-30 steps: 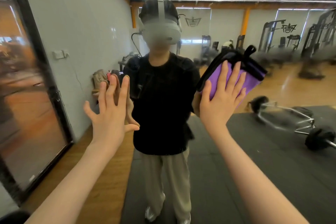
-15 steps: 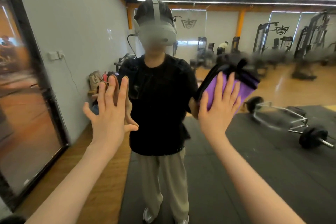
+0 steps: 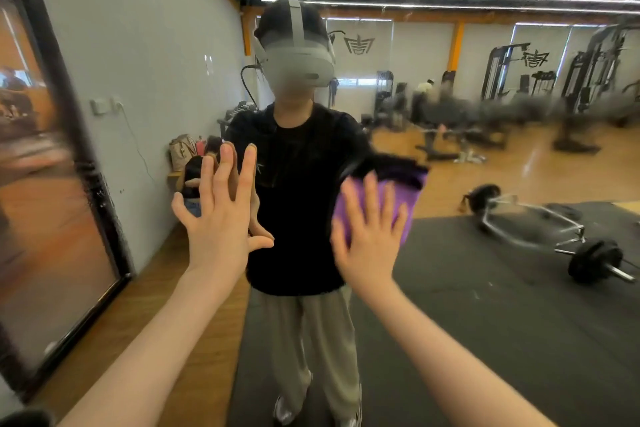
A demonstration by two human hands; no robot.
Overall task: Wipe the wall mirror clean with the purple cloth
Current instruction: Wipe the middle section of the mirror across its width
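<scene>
The wall mirror fills nearly the whole view and reflects a gym and a person in a black shirt. My right hand lies flat with spread fingers on the purple cloth, pressing it against the glass at chest height. The cloth's dark top edge is blurred. My left hand is flat against the mirror to the left of the cloth, fingers straight and spread, meeting its own reflection.
The mirror's black frame runs down the left side, with a blurred orange-brown panel beyond it. All else is reflection: a barbell on black mats, weight machines, a grey wall, bags on a bench.
My right hand has slid the purple cloth down and leftward across the glass. My left hand has stayed flat on the mirror in about the same spot.
</scene>
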